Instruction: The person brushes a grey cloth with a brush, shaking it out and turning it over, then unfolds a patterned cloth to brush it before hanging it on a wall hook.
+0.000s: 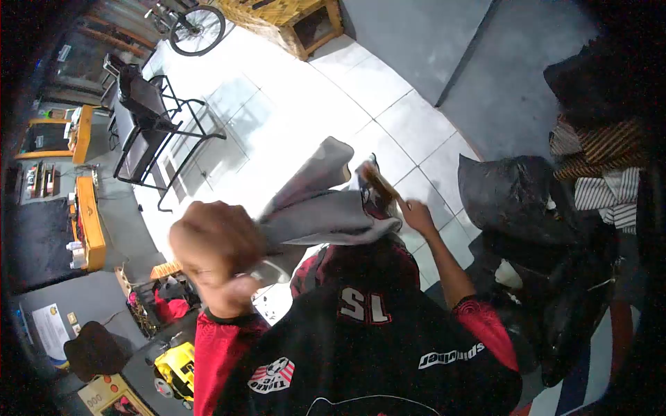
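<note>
Both hands (215, 253) (416, 215) hold grey cloth (316, 208); jersey (361, 347) reads "15".

bicycle (196, 28), black rack (149, 121), black bag (510, 191)

Ahead of my hands the white tiled floor (277, 118) lies open, a broad bare stretch running up toward the bicycle wheel (198, 29) and the wooden crate (305, 21) at the far end. To my left a black metal rack (149, 121) stands on that floor and narrows the passage there; beyond it are orange shelves (87, 222). On my right a black bag (513, 197) bulges close beside my right hand (416, 216), with stacked striped cloths (603, 166) behind it, so that side is crowded. The grey cloth (319, 208) hangs between my left hand (215, 249) and the right, blocking the middle. Low left, a yellow toy (177, 367) and clutter fill the floor.
</note>
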